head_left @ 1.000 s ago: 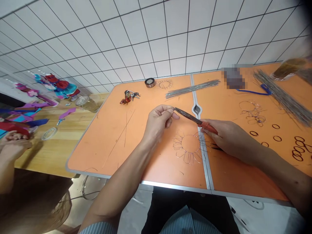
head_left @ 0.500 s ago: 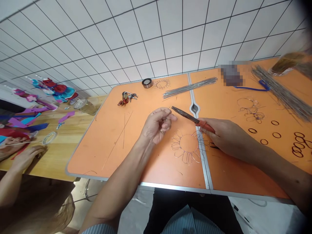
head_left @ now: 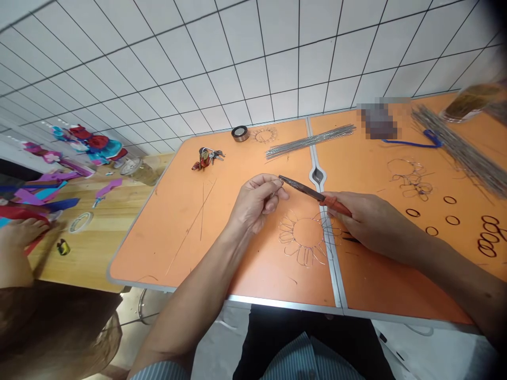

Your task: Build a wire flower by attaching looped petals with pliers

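My right hand (head_left: 366,224) is wrapped around the red-orange handles of long-nosed pliers (head_left: 303,188). Their dark tips meet the fingertips of my left hand (head_left: 259,203), which pinch a thin piece of wire (head_left: 274,193); most of that wire is hidden by the fingers. Just below both hands, a flower-shaped ring of looped wire (head_left: 304,248) lies across the table's metal seam. Dark pointed tips of another tool (head_left: 349,238) show under my right hand.
Straight wires (head_left: 311,141) lie in a bundle at the back, beside a tape roll (head_left: 240,133) and keys (head_left: 212,155). Several dark rings (head_left: 413,212) and a larger wire bundle (head_left: 455,145) are at right. A co-worker's hand (head_left: 24,232) is at the wooden table (head_left: 95,264).
The plier tips have come onto the wire at my left fingertips, where a small gap was before. At far left the co-worker's hand has moved back, uncovering a small yellow-and-black object.
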The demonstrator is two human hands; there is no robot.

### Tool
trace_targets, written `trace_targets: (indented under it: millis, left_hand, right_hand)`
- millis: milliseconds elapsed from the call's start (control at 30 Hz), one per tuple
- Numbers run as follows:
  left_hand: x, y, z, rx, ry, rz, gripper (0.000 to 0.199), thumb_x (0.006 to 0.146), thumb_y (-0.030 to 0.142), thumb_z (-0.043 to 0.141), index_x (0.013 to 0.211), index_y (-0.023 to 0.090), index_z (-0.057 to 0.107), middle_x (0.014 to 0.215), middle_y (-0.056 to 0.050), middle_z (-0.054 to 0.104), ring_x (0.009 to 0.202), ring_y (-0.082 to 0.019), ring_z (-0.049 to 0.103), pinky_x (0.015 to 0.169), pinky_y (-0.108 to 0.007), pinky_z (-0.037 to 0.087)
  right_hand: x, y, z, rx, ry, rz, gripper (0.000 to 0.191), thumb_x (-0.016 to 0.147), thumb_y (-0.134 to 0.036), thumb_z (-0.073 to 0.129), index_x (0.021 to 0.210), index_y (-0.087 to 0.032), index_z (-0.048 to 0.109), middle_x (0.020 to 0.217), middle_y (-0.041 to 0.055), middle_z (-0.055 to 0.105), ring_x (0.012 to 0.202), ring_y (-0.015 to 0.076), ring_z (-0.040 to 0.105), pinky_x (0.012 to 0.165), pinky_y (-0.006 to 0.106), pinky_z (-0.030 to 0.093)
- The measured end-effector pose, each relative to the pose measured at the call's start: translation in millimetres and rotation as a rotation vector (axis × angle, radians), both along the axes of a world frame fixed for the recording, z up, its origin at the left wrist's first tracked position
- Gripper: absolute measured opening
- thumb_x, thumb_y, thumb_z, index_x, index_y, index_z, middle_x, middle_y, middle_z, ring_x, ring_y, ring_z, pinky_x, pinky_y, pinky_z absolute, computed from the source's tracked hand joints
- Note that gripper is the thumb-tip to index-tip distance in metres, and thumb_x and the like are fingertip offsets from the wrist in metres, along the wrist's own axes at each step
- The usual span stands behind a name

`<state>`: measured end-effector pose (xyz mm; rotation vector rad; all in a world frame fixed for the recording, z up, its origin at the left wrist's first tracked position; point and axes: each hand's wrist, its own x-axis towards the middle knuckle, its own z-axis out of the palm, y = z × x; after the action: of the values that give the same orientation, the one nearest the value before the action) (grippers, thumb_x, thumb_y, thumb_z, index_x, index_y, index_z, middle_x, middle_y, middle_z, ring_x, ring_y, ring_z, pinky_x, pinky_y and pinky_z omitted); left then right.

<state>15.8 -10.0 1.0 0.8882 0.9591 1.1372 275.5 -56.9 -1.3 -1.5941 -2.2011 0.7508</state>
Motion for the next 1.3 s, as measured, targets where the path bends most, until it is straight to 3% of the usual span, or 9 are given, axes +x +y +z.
trace_targets:
  millis: [433, 633, 900, 1067, 1300]
  left_hand:
    - [0.2, -1.3, 1.6, 0.001, 0.023, 0.007, 0.018, 0.075, 0.025, 0.085, 0.077, 0.016, 0.069, 0.061, -0.002, 0.071, 0.038, -0.003, 0.039, 0.04, -0.019, 0.02]
    - [0.9, -1.3, 0.5, -0.009, 0.04, 0.01, 0.017, 0.076, 0.024, 0.084, 0.075, 0.016, 0.069, 0.06, -0.001, 0.07, 0.037, -0.003, 0.038, 0.041, -0.02, 0.019]
    - [0.8, -1.9, -0.9, 0.002, 0.065, 0.028, 0.016, 0.077, 0.023, 0.082, 0.075, 0.016, 0.068, 0.06, -0.001, 0.069, 0.038, -0.003, 0.038, 0.041, -0.019, 0.02]
    - [0.5, -1.5, -2.4, -0.001, 0.067, 0.031, 0.016, 0.077, 0.023, 0.083, 0.075, 0.016, 0.068, 0.06, 0.0, 0.069, 0.039, -0.003, 0.037, 0.041, -0.019, 0.019]
    - [0.3, -0.2, -0.4, -0.006, 0.047, 0.026, 0.017, 0.077, 0.025, 0.084, 0.078, 0.016, 0.069, 0.061, 0.0, 0.069, 0.039, -0.003, 0.037, 0.041, -0.019, 0.02]
  right_hand:
    - [1.2, -0.3, -2.0, -0.013, 0.015, 0.003, 0.035, 0.116, -0.049, 0.043, 0.102, -0.029, 0.068, 0.095, 0.003, 0.079, 0.087, 0.0255, 0.069, 0.072, 0.039, 0.045]
    - [0.6, -1.0, -4.3, -0.028, 0.03, -0.009, 0.032, 0.115, -0.049, 0.045, 0.103, -0.03, 0.069, 0.106, 0.0034, 0.083, 0.091, 0.0266, 0.072, 0.074, 0.04, 0.048]
    - [-1.8, -3.6, -0.7, -0.053, 0.038, -0.003, 0.041, 0.117, -0.053, 0.038, 0.098, -0.03, 0.067, 0.093, 0.0042, 0.079, 0.082, 0.0255, 0.069, 0.069, 0.039, 0.046]
    - [-1.7, -4.3, -1.8, -0.074, 0.028, -0.011, 0.043, 0.118, -0.057, 0.036, 0.1, -0.03, 0.066, 0.096, 0.0041, 0.08, 0.082, 0.0259, 0.069, 0.069, 0.039, 0.046]
    - [-3.2, -1.1, -1.6, -0.02, 0.033, -0.006, 0.035, 0.115, -0.051, 0.044, 0.101, -0.029, 0.069, 0.102, 0.0057, 0.082, 0.09, 0.0274, 0.072, 0.073, 0.039, 0.049]
